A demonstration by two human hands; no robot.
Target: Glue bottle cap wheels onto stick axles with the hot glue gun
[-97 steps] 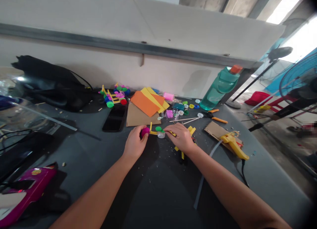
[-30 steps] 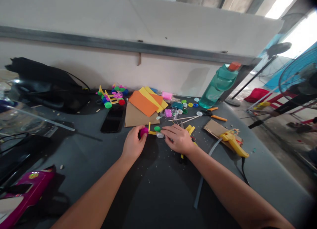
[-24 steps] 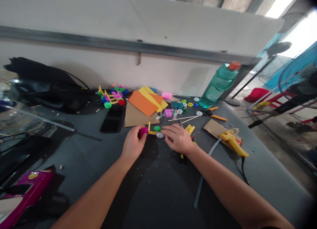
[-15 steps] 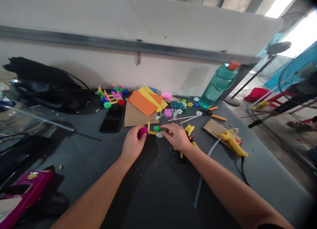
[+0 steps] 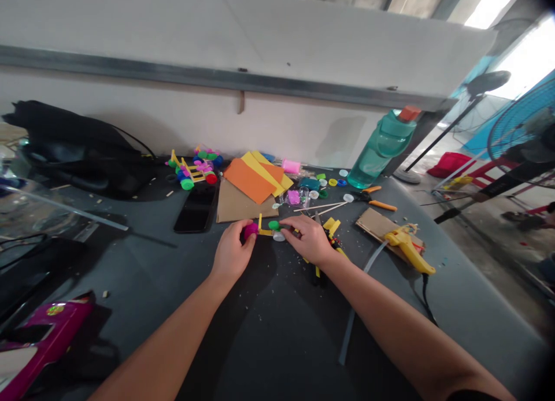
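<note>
A small craft piece lies between my hands, low over the dark table. Its magenta pom-pom [image 5: 250, 231] is pinched in my left hand [image 5: 234, 248], whose fingers close around it. From there runs a yellow stick [image 5: 265, 232], with another yellow stick [image 5: 260, 221] standing upright. At the right end sit a green pom-pom [image 5: 274, 225] and a white bottle cap [image 5: 278, 236]. My right hand [image 5: 309, 237] has its fingertips closed at the green pom-pom; the exact contact is partly hidden. Beneath and behind that hand lie yellow-and-black pliers [image 5: 315, 268].
At the back stand pom-pom models [image 5: 193, 173], orange paper [image 5: 249, 180] on cardboard [image 5: 229, 207], and a teal bottle [image 5: 377, 149]. A phone [image 5: 195, 209] lies left. To the right are a yellow glue gun [image 5: 407, 248], its clear glue stick [image 5: 347, 337], and orange-handled pliers [image 5: 381, 205].
</note>
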